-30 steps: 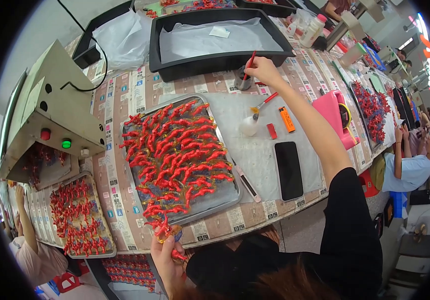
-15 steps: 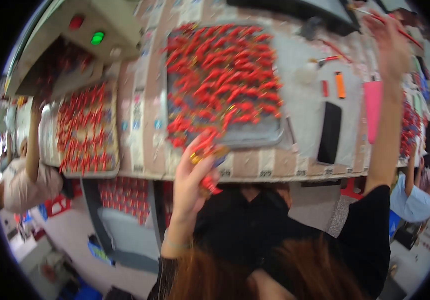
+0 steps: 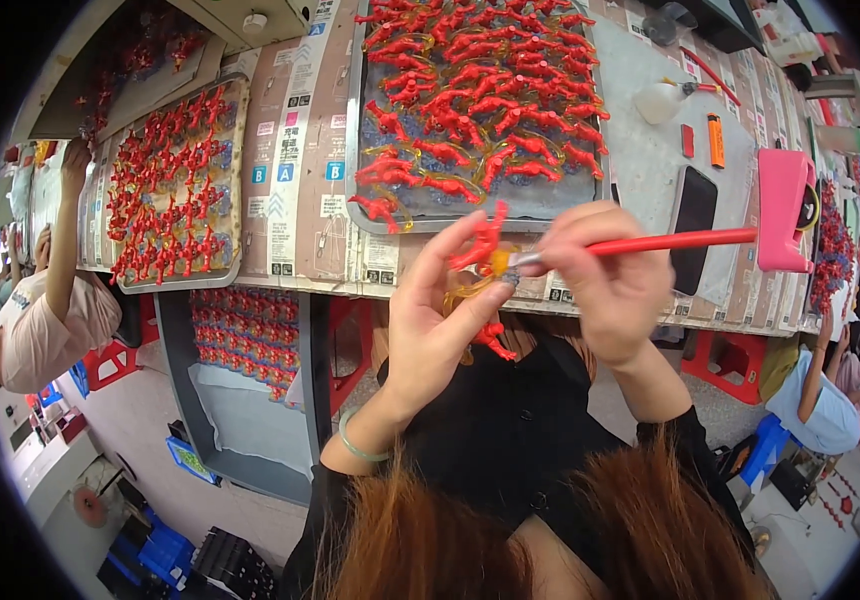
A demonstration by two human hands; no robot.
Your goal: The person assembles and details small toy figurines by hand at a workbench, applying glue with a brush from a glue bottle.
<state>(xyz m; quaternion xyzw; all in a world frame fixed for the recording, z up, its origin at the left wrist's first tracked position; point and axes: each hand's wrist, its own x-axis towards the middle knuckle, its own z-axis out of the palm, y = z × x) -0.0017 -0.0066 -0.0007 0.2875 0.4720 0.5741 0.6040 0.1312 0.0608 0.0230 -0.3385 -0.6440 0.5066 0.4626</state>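
Observation:
My left hand (image 3: 420,335) is closed around a small red figurine (image 3: 490,238) with clear yellow and bluish parts, held just past the table's front edge. Opposite it, my right hand (image 3: 615,290) pinches a paintbrush (image 3: 675,241) with a long red handle and a silver ferrule. The brush lies nearly level, its tip at the yellowish middle of the figurine; fingers partly hide the contact. Behind my hands, a metal tray (image 3: 560,200) carries rows of similar red figurines (image 3: 480,85) with clear yellow and blue parts.
Right of the tray are a phone (image 3: 694,215), an orange lighter (image 3: 716,140), a white bottle (image 3: 660,102) and a pink tape dispenser (image 3: 772,215). A second tray (image 3: 241,180) of figurines stands left, near a co-worker (image 3: 60,315). Below the edge, a grey drawer (image 3: 250,455) holds more red pieces.
My right hand has come down from the upper right with a thin red-handled tool, now by the figurine. My left hand still holds the figurine, turned differently. The whole view has shifted.

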